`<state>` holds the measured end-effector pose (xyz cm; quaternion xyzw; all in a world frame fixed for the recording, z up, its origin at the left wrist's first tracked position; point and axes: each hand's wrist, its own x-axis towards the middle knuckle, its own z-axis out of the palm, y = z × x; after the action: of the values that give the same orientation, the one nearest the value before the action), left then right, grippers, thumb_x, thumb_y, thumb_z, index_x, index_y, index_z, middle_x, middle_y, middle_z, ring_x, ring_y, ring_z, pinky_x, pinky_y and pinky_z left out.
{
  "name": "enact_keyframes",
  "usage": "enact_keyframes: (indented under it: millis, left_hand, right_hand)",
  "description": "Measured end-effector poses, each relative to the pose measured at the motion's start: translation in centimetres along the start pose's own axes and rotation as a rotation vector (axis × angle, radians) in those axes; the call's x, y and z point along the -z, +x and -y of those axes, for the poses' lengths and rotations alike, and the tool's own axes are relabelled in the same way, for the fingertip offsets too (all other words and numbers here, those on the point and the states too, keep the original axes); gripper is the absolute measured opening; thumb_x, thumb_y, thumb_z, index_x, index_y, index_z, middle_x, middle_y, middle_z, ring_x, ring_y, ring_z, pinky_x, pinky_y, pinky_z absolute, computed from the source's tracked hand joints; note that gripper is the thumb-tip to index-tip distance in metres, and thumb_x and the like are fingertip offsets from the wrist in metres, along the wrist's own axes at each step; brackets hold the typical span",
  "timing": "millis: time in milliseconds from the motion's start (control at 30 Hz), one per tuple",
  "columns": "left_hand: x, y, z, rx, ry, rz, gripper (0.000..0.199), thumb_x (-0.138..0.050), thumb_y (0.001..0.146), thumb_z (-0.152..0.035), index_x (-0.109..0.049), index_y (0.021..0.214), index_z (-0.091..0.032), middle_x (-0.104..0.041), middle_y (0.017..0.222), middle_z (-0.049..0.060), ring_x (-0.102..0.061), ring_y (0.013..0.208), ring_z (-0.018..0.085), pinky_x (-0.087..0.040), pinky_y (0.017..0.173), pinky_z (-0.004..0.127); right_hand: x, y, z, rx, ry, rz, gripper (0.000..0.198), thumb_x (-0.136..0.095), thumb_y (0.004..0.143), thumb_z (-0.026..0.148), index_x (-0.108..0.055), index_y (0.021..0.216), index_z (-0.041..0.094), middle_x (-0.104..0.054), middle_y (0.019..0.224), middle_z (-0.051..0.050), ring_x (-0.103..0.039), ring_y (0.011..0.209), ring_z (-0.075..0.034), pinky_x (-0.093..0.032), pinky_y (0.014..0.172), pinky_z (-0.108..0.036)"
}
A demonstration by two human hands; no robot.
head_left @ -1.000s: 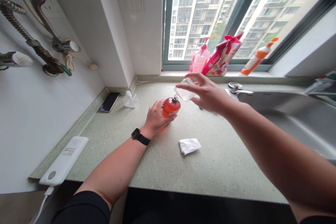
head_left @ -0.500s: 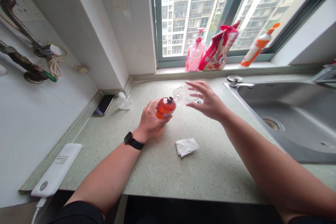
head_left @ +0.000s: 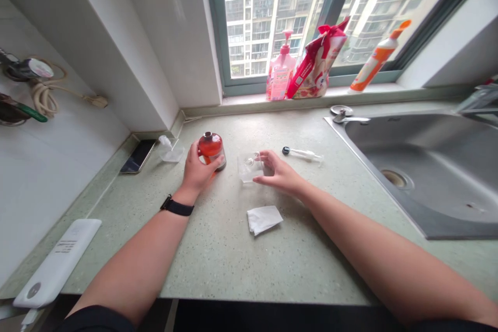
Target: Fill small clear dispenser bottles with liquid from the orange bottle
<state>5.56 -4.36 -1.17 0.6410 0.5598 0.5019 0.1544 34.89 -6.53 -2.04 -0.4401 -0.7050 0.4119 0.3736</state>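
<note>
Head view: curled left hand point(head_left: 197, 172) round orange-red bottle point(head_left: 210, 147), pinched likely light, slippery clear bottle point(head_left: 246, 170) by sides with right hand point(head_left: 280, 174).

Orange-red bottle point(head_left: 210, 143) — lower part partly hidden.

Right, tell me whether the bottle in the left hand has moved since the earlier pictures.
Yes: judged against the fixed sink, the bottle in the left hand has shifted leftward, away from the sink and nearer the phone.
</note>
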Motion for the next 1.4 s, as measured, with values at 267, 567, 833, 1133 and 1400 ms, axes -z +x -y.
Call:
enact_keyframes:
  millis: [267,567,833,1133,1400]
  left_hand:
    - [2.0,-0.9,-3.2,-0.440,0.167,-0.188,0.057,-0.075,0.094,-0.043,-0.053,0.143,-0.022,-0.061,0.142,0.014,-0.056,0.137,0.033,-0.047,0.118,0.054]
    - [1.7,-3.5,-6.9,-0.685,0.108,0.146,0.039,-0.068,0.100,-0.039,-0.058,0.135,-0.023,-0.067,0.124,0.010,-0.065,0.084,0.018,-0.061,0.079,0.037]
    - [0.0,-4.1,-6.2,-0.380,0.137,0.488,0.073,-0.074,0.095,-0.057,-0.045,0.154,-0.024,-0.061,0.143,0.014,-0.070,0.097,0.022,-0.061,0.096,0.044]
    - [-0.2,-3.5,-5.4,-0.144,0.106,0.613,0.083,-0.075,0.090,-0.060,-0.045,0.156,-0.019,-0.067,0.136,0.017,-0.069,0.115,0.033,-0.055,0.104,0.049]
    - [-0.1,-3.0,-5.0,-0.107,0.036,0.670,0.075,-0.081,0.085,-0.055,-0.055,0.145,-0.019,-0.070,0.101,0.007,-0.070,0.100,0.029,-0.055,0.092,0.043]
  right_hand:
    - [-0.4,-0.9,1.1,-0.035,-0.271,0.132,0.074,-0.090,0.078,0.046,-0.055,0.139,0.026,-0.067,0.146,-0.016,-0.064,0.137,-0.033,-0.048,0.118,-0.052]
    - [4.6,-0.2,1.1,0.185,-0.145,-0.281,0.067,-0.068,0.096,0.057,-0.046,0.152,0.029,-0.066,0.149,-0.014,-0.060,0.143,-0.029,-0.044,0.121,-0.055]
    - [12.0,-2.1,-2.8,-0.127,-0.752,-0.456,0.043,-0.075,0.085,0.042,-0.065,0.122,0.022,-0.069,0.120,-0.014,-0.066,0.118,-0.034,-0.052,0.107,-0.050]
    - [12.6,-2.1,-4.5,-0.203,-0.693,-0.374,0.021,-0.075,0.077,0.027,-0.073,0.098,0.023,-0.071,0.112,-0.010,-0.069,0.108,-0.028,-0.053,0.105,-0.044]
    - [12.6,-1.6,-3.8,-0.133,-0.386,-0.477,0.043,-0.074,0.081,0.057,-0.068,0.107,0.023,-0.078,0.110,-0.009,-0.074,0.107,-0.028,-0.057,0.101,-0.047]
